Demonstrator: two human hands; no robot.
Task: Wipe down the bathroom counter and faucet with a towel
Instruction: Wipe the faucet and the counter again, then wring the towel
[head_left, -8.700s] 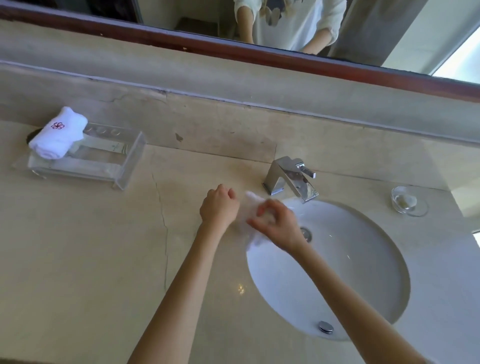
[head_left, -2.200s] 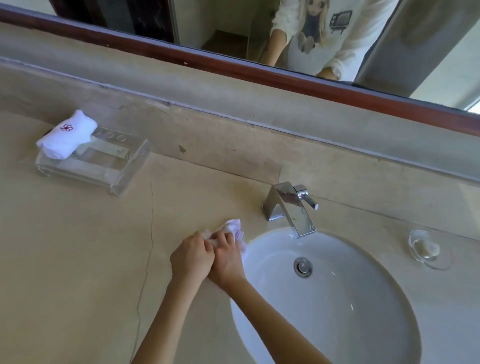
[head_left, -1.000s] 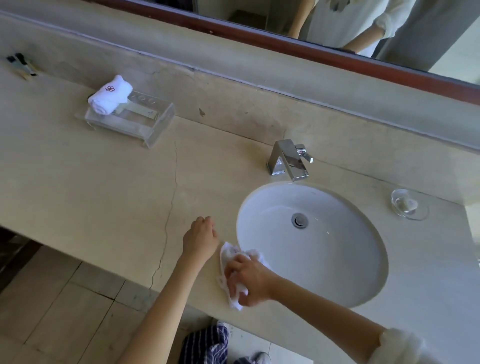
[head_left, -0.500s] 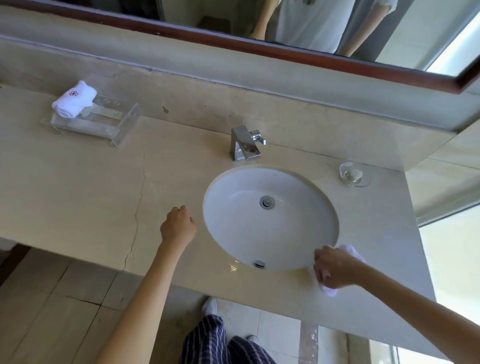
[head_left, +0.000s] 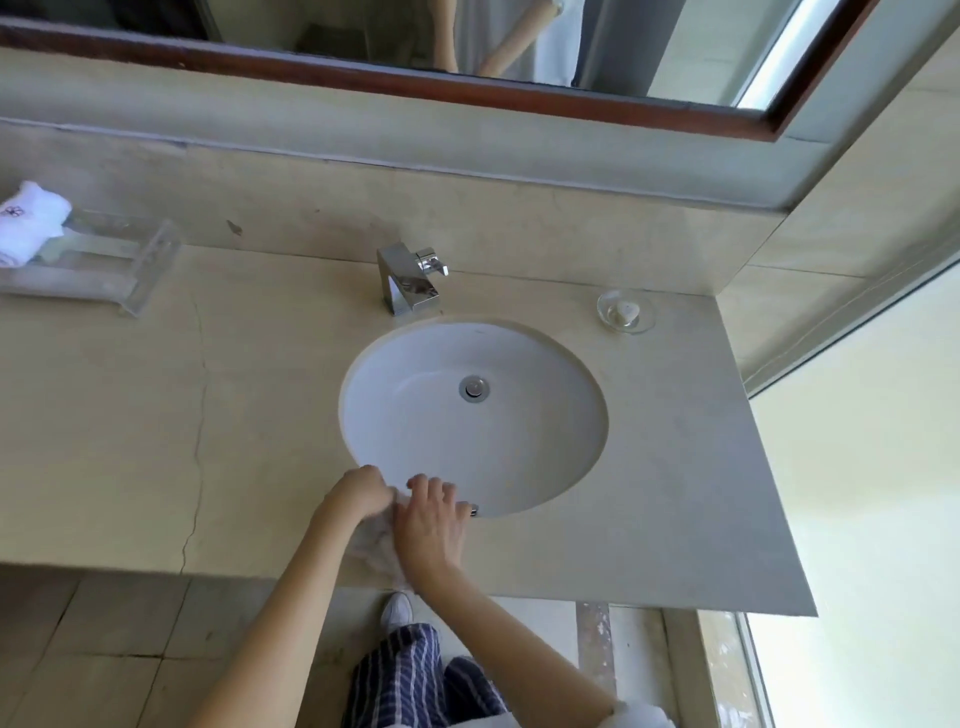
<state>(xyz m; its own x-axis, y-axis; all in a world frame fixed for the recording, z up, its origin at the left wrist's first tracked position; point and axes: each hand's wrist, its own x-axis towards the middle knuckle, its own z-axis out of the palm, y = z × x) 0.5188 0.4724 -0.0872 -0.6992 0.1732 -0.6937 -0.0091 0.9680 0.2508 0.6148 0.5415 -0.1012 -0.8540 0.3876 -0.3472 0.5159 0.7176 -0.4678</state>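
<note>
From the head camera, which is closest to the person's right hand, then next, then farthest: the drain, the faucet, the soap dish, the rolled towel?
From the right hand:
1. Drain, in the basin just beyond the hand.
2. Faucet, behind the basin.
3. Soap dish, back right of the counter.
4. Rolled towel, far left on the clear tray.

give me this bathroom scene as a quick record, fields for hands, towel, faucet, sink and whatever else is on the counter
left hand: at the sink's near rim, on the towel
right hand: beside the left, fingers spread over the towel
towel: white, bunched between both hands on the counter
faucet: chrome, behind the sink, untouched
sink: white, oval, no water seen
soap dish: clear, right of the faucet
tray: clear, far left, holds a rolled towel
</note>
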